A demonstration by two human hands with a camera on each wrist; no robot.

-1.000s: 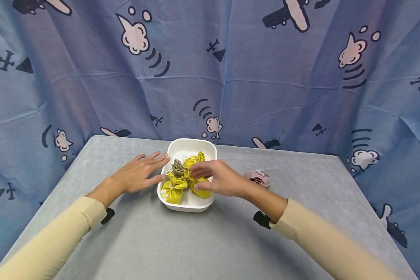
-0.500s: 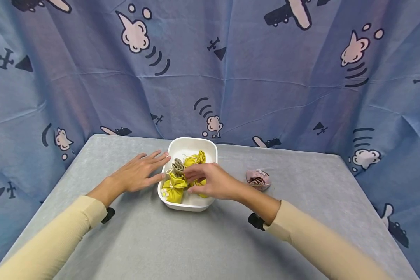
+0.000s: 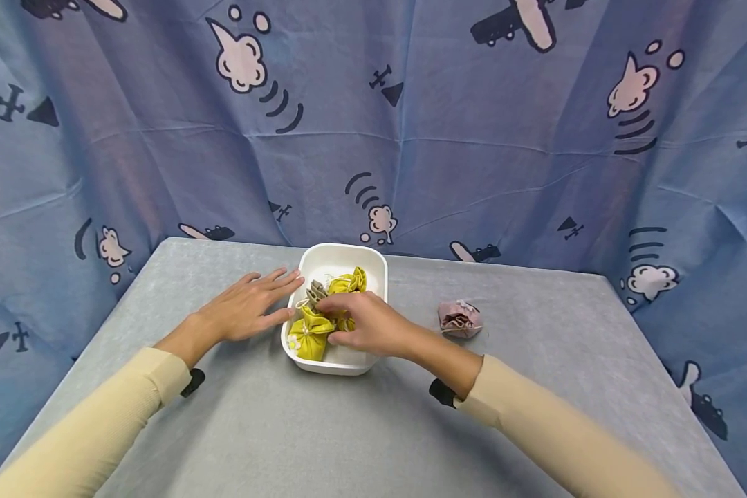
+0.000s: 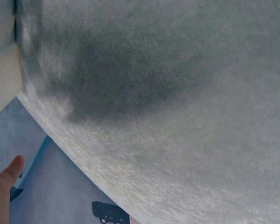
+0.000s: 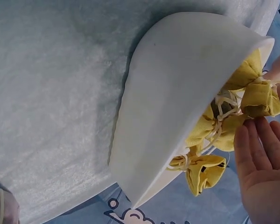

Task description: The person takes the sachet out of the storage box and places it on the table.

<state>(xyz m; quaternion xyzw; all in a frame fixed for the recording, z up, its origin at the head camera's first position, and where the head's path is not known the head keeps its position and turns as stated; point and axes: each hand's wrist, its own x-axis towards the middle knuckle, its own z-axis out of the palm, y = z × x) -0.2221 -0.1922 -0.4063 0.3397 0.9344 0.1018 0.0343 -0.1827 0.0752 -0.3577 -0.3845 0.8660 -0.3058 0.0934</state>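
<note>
My left hand lies spread beside a white tray, its fingertips at the left rim. Over the tray reaches my right hand, thumb apart and fingers extended toward a yellow drawstring pouch with a flower. In the right wrist view, the fingers of that hand are near the gathered top of a yellow pouch; I cannot tell whether they touch it. Behind it sits another yellow pouch, and a grey-green gathered pouch top shows at the left. Further yellow cloth is partly covered by the right hand.
A pink drawstring pouch lies on the grey tabletop, right of the tray. A blue patterned curtain hangs behind the table. The left wrist view mostly shows tabletop cloth.
My right hand has shifted left and slightly lower across the tray, over toward the flowered yellow pouch. My left hand has stayed at the rim.
</note>
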